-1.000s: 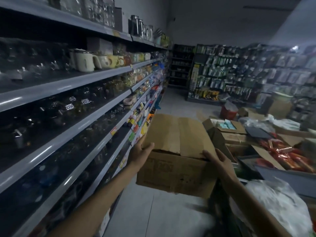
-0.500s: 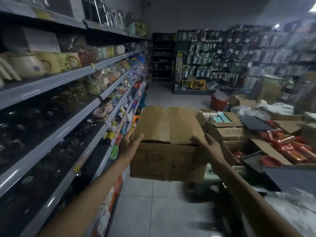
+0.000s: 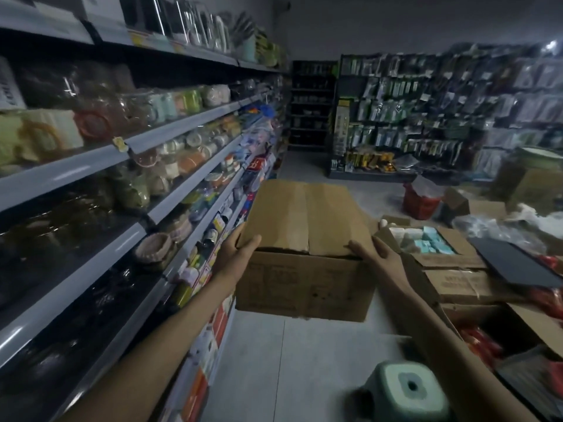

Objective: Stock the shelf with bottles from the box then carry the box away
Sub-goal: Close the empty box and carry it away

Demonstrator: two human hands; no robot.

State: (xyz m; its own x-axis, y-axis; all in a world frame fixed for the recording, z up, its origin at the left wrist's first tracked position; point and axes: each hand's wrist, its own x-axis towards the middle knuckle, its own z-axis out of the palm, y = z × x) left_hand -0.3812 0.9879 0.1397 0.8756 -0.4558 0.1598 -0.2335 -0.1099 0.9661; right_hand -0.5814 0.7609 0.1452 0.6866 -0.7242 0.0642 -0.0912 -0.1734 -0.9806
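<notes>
So the box [image 3: 304, 281] hangs over the aisle floor [image 3: 268, 367], flaps folded shut, just right of the shelf [image 3: 170, 208]. Left hand [image 3: 236, 254] clamps its near-left top corner, right hand [image 3: 373, 254] the near-right one. Blurry, but that's probably a green stool [image 3: 405, 391] below.

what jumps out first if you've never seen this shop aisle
The closed brown cardboard box, held mid-frame above the floor by the left hand and right hand at its near top corners. Crowded grey shelves run along the left; a green plastic stool stands bottom right.
</notes>
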